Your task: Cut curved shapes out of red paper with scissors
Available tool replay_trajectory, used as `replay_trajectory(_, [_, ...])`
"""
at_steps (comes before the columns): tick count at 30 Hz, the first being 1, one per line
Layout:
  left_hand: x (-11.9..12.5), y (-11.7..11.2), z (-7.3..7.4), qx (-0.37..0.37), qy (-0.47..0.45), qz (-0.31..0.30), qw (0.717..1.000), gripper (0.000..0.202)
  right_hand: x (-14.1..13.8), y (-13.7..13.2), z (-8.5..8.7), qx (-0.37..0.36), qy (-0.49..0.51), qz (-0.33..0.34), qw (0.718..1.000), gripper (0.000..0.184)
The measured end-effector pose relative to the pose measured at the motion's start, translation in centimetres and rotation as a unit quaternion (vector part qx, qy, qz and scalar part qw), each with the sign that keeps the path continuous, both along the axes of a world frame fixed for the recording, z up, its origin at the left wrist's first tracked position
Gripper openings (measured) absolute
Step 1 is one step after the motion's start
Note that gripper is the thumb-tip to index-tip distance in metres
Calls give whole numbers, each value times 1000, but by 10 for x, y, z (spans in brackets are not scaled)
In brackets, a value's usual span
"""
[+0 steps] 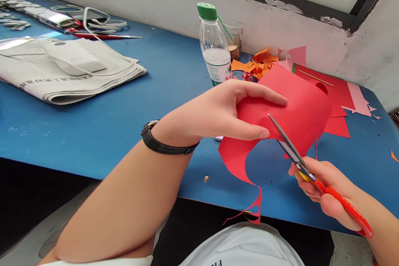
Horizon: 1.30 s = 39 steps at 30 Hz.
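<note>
My left hand (pixel 230 110) grips a curved sheet of red paper (pixel 289 99), thumb and fingers closed on it above the table. A rounded piece has been cut out of its lower edge, and a thin strip of paper (pixel 255 205) dangles there towards my lap. In my right hand (pixel 330 191) is a pair of scissors (pixel 321 185) with red handles and a yellow part. Their blades are parted around the edge of the red paper, one in front of it and the other lower down. A small dark hole shows near the sheet's upper right.
Behind the paper stands a clear bottle (pixel 215 45) with a green cap. Orange paper scraps (pixel 262 62) and more red sheets (pixel 339 95) lie at the back right. Folded newspaper (pixel 102 87) with a white box (pixel 76 56) and cable sits left on the blue table (pixel 124 133).
</note>
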State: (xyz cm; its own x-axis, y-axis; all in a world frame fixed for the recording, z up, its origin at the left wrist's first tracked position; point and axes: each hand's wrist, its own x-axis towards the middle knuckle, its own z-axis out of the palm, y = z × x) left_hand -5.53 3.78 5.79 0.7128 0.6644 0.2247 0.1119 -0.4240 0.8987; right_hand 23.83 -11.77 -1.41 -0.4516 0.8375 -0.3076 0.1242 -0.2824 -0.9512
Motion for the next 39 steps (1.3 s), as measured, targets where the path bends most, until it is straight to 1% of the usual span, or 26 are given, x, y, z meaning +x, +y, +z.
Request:
replay_trajectory(3, [-1, 0, -1, 1, -1, -2, 1000, 53, 1, 0, -1, -8, 6, 1, 1000, 97])
replay_trajectory(8, [1, 0, 0, 5, -8, -1, 1000, 54, 1, -2, -2, 1, -8, -4, 1000, 100])
replay_trajectory(15, [2, -2, 2, -3, -11, 13, 1000, 52, 2, -2, -3, 13, -18, -9, 1000, 98])
replay_trajectory(22, [3, -3, 2, 9, -9, 20, 1000, 55, 3, -2, -5, 11, -15, -19, 1000, 97])
replay_trajectory(26, [4, -5, 2, -1, -16, 24, 1000, 55, 4, 0, -7, -5, -12, -14, 1000, 97])
replay_trajectory(32, [5, -5, 0, -2, -27, 21, 999, 56, 3, 1, -4, 1, -17, -33, 999, 102])
replay_trajectory(39, [6, -6, 3, 14, -17, 26, 999, 57, 1, -1, -1, -8, -20, -37, 999, 100])
